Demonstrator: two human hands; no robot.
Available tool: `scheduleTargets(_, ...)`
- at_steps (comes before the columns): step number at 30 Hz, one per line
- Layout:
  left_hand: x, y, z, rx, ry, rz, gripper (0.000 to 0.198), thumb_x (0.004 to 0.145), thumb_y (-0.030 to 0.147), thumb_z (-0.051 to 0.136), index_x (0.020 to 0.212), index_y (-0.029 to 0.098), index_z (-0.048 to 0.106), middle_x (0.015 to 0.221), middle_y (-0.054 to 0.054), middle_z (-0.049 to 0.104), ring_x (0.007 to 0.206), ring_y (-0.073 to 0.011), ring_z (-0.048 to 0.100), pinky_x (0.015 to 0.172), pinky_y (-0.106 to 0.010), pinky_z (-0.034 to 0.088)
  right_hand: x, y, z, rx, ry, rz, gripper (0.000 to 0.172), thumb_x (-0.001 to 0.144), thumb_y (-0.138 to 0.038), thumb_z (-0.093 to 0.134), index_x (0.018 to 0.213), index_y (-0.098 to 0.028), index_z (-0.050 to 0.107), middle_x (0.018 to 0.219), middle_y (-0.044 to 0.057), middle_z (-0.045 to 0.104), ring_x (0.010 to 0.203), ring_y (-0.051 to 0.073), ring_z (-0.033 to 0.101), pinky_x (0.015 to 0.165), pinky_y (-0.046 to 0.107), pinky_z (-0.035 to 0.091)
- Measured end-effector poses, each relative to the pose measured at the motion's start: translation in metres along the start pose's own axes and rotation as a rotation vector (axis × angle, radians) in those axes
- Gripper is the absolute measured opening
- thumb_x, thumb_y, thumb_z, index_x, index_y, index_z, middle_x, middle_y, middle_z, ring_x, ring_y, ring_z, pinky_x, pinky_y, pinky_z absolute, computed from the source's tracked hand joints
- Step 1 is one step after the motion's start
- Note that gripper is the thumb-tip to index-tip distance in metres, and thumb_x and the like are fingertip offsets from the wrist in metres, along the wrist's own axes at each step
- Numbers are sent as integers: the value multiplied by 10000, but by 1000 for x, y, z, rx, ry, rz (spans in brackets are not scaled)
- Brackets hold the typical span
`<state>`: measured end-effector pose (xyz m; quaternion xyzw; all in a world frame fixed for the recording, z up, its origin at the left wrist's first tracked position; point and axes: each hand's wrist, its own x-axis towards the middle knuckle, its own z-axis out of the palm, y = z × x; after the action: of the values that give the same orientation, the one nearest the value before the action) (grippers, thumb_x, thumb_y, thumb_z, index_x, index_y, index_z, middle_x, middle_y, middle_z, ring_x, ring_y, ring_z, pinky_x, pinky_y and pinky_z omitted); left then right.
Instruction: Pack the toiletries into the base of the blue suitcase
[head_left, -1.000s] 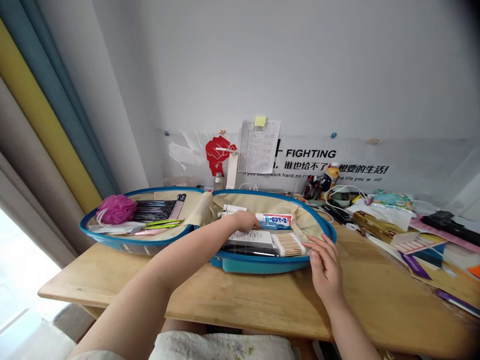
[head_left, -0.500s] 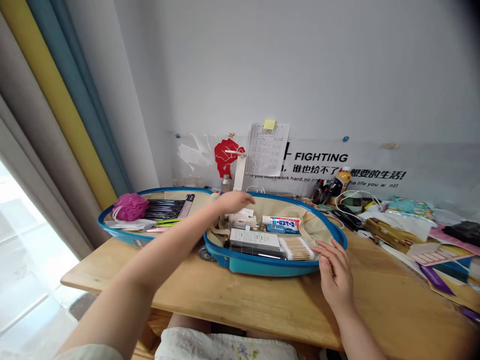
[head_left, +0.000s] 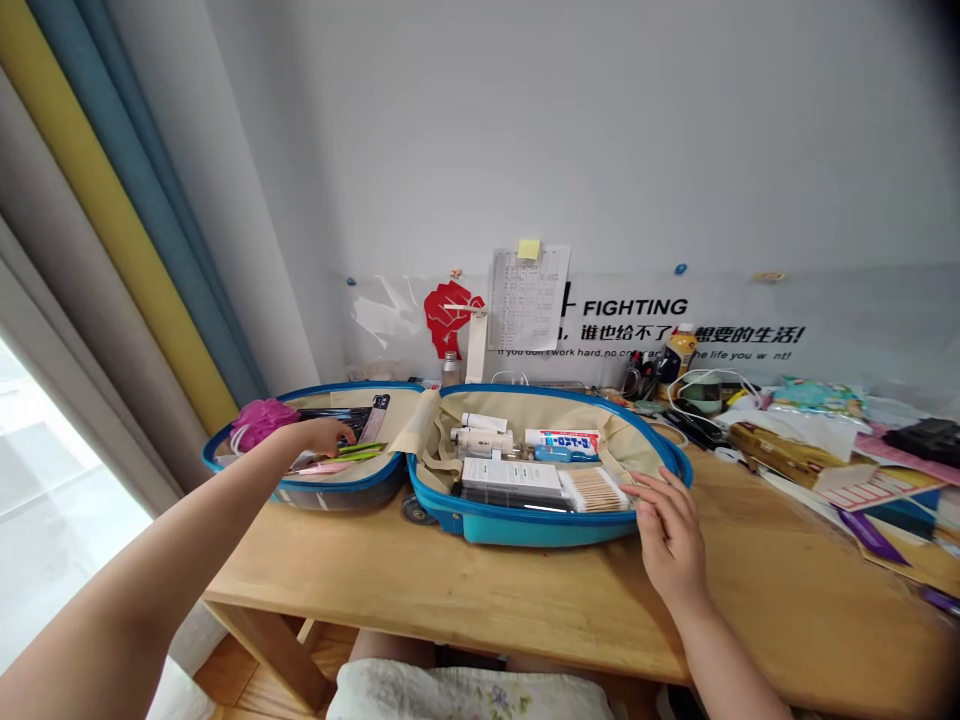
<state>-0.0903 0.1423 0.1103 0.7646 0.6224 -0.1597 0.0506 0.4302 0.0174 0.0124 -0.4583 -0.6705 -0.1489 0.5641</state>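
Note:
A blue suitcase lies spread open on the wooden table. Over its left half hangs my left hand, fingers loosely stretched and partly hidden, with no held thing visible. Yellow-green pens and a pink slim item are just beside it. Behind my wrist sits a purple bath puff, next to dark slim packages. My right hand is open, fingertips at the right half's rim near a pack of cotton swabs. That half also holds a toothpaste box, a blue tube and a white-grey box.
Clutter covers the table's right side: a brown pouch, a white cable and a purple strip. An orange bottle stands behind the suitcase against the wall. Curtains hang at the left.
My left hand has moved left, from above the right half of the suitcase to over the left half. The right hand stays at the rim.

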Motion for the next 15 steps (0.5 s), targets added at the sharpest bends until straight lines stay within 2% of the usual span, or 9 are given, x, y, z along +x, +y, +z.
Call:
scheduleTargets(5, 5, 2, 4, 33, -18, -10, 458, 612, 234, 579, 1055, 221, 698, 1040, -58, 713, 973, -263, 632, 831, -306, 476, 0, 0, 1, 1, 3, -7, 267, 927, -298, 405, 937, -228, 663, 1030, 76, 670, 1202, 257, 512, 1025, 509, 399)
scheduleTargets(9, -1, 7, 4, 30, 37, -44, 345, 725, 309, 522, 996, 169, 683, 1042, -104, 707, 955, -279, 636, 824, -332, 480, 1, -1, 1, 17, 20, -13, 255, 923, -293, 420, 931, -231, 668, 1019, 71, 673, 1185, 254, 524, 1026, 510, 399)
scheduleTargets(12, -9, 15, -7, 2, 123, -76, 427, 870, 371, 366, 1102, 112, 613, 1066, -161, 688, 944, -288, 641, 818, -357, 479, 1, -2, 1, 21, 20, 5, 262, 923, -312, 421, 925, -237, 672, 1015, 73, 674, 1181, 260, 528, 1018, 515, 405)
scheduleTargets(15, -14, 37, -27, -33, 244, -54, 455, 930, 412, 278, 1192, 152, 544, 1136, -138, 665, 988, -273, 625, 835, -344, 469, 1, -2, 1, 19, 6, 9, 260, 922, -310, 421, 934, -236, 670, 1018, 75, 672, 1182, 258, 526, 1026, 517, 402)
